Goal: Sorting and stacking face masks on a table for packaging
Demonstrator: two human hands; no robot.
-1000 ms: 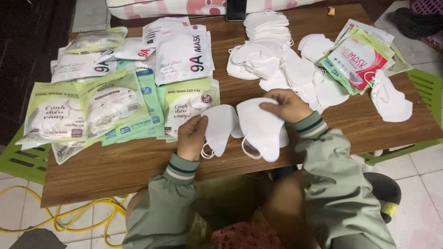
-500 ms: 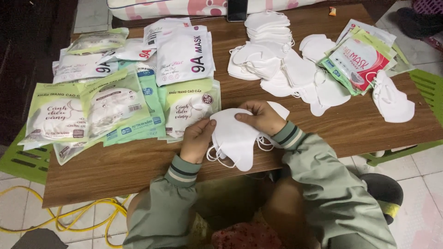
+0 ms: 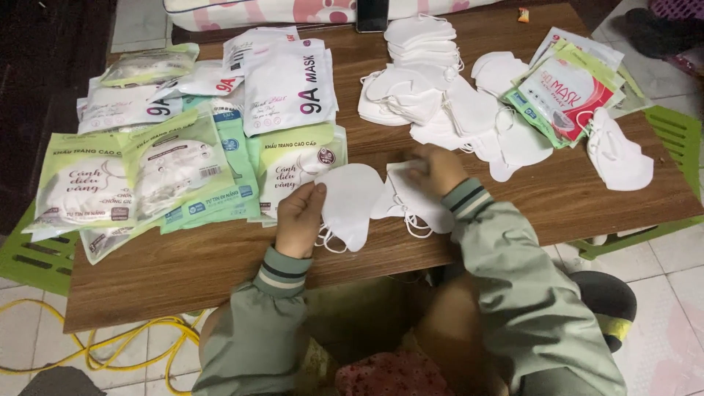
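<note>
My left hand (image 3: pixel 298 218) pinches the left edge of a white folded face mask (image 3: pixel 350 199) that lies near the front edge of the wooden table (image 3: pixel 183 268), its ear loops hanging toward me. My right hand (image 3: pixel 438 170) presses down on a second white mask (image 3: pixel 412 207) just to the right, partly under the first. Both sleeves are grey-green with striped cuffs.
A heap of loose white masks (image 3: pixel 433 88) lies at the back middle. Green and white mask packets (image 3: pixel 161 169) cover the left half. More packets (image 3: pixel 568 92) and a lone mask (image 3: pixel 620 158) lie on the right. A yellow cable (image 3: pixel 110 348) runs on the floor at left.
The mask pair held up together in both hands has come down onto the table and spread apart. My right hand shifted right onto the second mask.
</note>
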